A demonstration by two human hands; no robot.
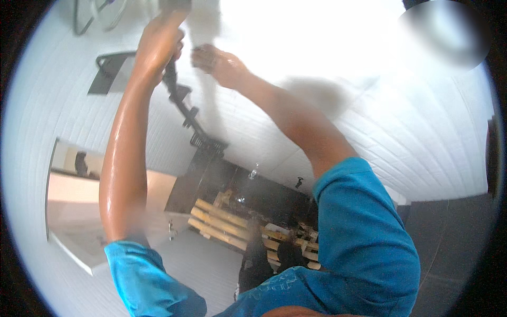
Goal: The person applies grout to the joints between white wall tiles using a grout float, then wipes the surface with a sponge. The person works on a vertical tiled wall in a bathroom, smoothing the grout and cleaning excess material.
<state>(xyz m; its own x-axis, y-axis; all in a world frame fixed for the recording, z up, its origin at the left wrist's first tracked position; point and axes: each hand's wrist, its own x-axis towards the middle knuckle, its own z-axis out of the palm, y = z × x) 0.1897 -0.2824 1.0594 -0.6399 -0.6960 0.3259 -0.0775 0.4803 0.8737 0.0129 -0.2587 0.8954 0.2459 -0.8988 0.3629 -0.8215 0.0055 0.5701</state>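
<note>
Both my arms reach up toward the white slatted ceiling, and their skin looks wet. My left hand (159, 45) is wrapped round a dark part at the upper end of a long dark bar (182, 105). That bar runs down from the hand to a slotted dark piece near the wall; its exact kind does not show. My right hand (219, 63) is raised just right of the left one, with its fingers curled together. Something greyish seems to lie in these fingers, too blurred to name. The two hands are apart.
A dark bracket (108, 71) and a looped pale cable (97, 21) are beside my left hand. Below are a wooden pallet (222, 222), a wall tap (299, 183) and another tap (170, 230). A framed opening (74, 195) is at left; a blurred round object (446, 31) is upper right.
</note>
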